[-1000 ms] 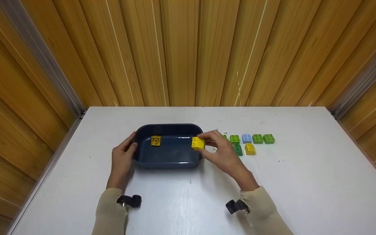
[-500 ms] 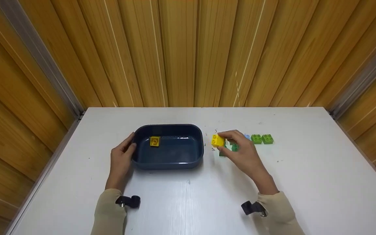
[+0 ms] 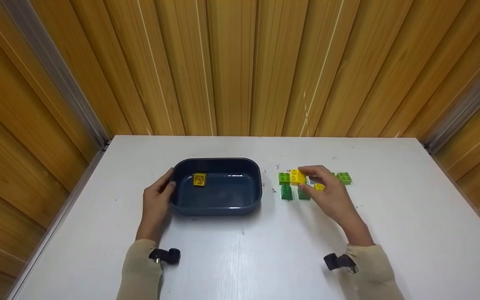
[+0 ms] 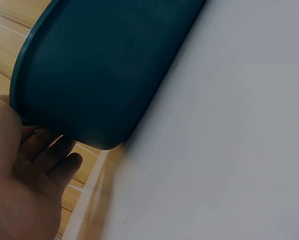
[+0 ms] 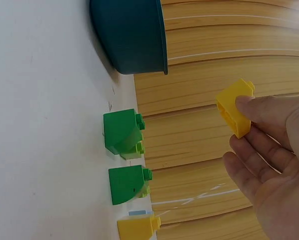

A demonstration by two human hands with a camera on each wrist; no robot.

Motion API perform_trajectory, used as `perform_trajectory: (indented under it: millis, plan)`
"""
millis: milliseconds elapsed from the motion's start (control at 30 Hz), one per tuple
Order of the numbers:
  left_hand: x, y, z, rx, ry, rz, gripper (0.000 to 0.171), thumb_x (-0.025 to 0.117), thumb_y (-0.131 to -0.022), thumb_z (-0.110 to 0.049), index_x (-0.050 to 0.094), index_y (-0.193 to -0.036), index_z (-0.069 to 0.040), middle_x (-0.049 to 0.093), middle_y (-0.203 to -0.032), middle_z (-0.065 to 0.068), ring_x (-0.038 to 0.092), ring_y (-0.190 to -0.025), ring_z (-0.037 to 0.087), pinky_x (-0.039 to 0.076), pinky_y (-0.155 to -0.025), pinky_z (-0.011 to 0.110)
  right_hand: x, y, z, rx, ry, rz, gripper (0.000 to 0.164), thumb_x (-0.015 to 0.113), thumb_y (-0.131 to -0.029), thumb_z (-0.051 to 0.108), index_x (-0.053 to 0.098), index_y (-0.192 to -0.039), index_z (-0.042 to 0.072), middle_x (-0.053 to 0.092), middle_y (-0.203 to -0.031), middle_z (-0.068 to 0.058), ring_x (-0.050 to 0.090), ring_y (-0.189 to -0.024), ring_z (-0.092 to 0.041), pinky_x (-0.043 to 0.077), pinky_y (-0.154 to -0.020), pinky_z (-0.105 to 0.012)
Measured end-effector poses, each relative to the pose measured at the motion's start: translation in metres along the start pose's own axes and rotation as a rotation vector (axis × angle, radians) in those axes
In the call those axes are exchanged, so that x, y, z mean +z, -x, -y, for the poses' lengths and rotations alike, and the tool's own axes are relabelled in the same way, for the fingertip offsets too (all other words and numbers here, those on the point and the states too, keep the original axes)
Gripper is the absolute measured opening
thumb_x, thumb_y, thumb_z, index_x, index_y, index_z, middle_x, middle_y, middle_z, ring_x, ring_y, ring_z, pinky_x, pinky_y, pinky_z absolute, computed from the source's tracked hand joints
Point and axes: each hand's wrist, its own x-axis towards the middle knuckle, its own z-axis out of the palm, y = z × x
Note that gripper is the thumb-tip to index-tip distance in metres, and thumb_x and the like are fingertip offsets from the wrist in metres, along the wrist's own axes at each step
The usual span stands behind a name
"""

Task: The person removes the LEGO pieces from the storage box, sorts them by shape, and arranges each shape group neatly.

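Observation:
My left hand [image 3: 156,201] grips the left rim of a dark blue rectangular tub [image 3: 215,211], thumb over the edge and fingers along the outside. A yellow toy building brick [image 3: 199,180] lies inside, toward the back left, its hollow underside up. Between thumb and fingertips my right hand [image 3: 334,198] pinches another yellow building brick [image 3: 297,177]. In the right wrist view this held brick [image 5: 235,107] is off the table, its hollow underside partly showing. Below it stand two dark green curved bricks [image 5: 124,132], a light green brick [image 3: 284,178] and a third yellow brick [image 5: 135,227].
A lime green brick [image 3: 343,178] stands at the right end of the back row. My right hand hides part of the row, including most of a light blue brick [image 5: 138,212]. The white table [image 3: 231,258] ends at a wood-patterned wall [image 3: 231,66] behind.
My right hand has carried the yellow brick rightward, from above the tub's right rim to over the bricks on the table. The left hand and tub have stayed in place.

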Motion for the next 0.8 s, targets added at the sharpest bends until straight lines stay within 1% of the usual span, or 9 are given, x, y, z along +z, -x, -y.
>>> perform_trajectory:
  millis: [200, 367, 500, 667, 800]
  plan:
    - [-0.001, 0.001, -0.003, 0.008, 0.022, 0.001, 0.044, 0.059, -0.108, -0.008, 0.058, -0.152, -0.005, 0.055, -0.155, 0.011, 0.045, -0.149, 0.027, 0.035, -0.124, 0.039, -0.013, 0.000, -0.014, 0.035, 0.017, 0.010, 0.043, 0.075, -0.098, 0.001, 0.064, -0.140, 0.006, 0.064, -0.141, -0.011, 0.060, -0.132, -0.032, 0.047, -0.114, -0.048]
    - [0.000, 0.002, -0.005, 0.018, -0.002, 0.006, 0.044, 0.059, -0.109, -0.009, 0.057, -0.153, -0.005, 0.054, -0.156, 0.011, 0.044, -0.150, 0.028, 0.035, -0.124, 0.039, -0.024, 0.002, -0.025, 0.069, 0.041, 0.003, 0.044, 0.074, -0.099, 0.002, 0.063, -0.141, 0.004, 0.064, -0.142, -0.014, 0.061, -0.131, -0.034, 0.050, -0.111, -0.049]
    - [0.001, 0.002, -0.005, 0.023, -0.020, 0.003, 0.044, 0.058, -0.110, -0.009, 0.057, -0.153, -0.005, 0.053, -0.157, 0.011, 0.044, -0.150, 0.028, 0.035, -0.123, 0.039, -0.033, 0.003, -0.032, 0.093, 0.031, -0.003, 0.044, 0.074, -0.099, 0.002, 0.062, -0.142, 0.002, 0.064, -0.142, -0.016, 0.061, -0.131, -0.035, 0.049, -0.111, -0.050]
    - [0.002, 0.000, -0.004, 0.024, -0.018, -0.002, 0.043, 0.058, -0.109, -0.009, 0.058, -0.152, -0.006, 0.055, -0.155, 0.010, 0.045, -0.149, 0.027, 0.035, -0.123, 0.038, -0.041, 0.004, -0.042, 0.128, 0.027, -0.013, 0.045, 0.074, -0.100, 0.002, 0.060, -0.143, 0.000, 0.062, -0.143, -0.019, 0.060, -0.133, -0.036, 0.048, -0.112, -0.045]
    - [0.001, 0.000, -0.004, 0.027, -0.017, 0.002, 0.043, 0.058, -0.109, -0.009, 0.058, -0.152, -0.006, 0.055, -0.155, 0.010, 0.045, -0.150, 0.027, 0.035, -0.124, 0.039, -0.047, 0.006, -0.048, 0.171, 0.038, -0.010, 0.047, 0.073, -0.101, 0.005, 0.058, -0.146, 0.001, 0.060, -0.146, -0.019, 0.058, -0.135, -0.037, 0.048, -0.112, -0.041]
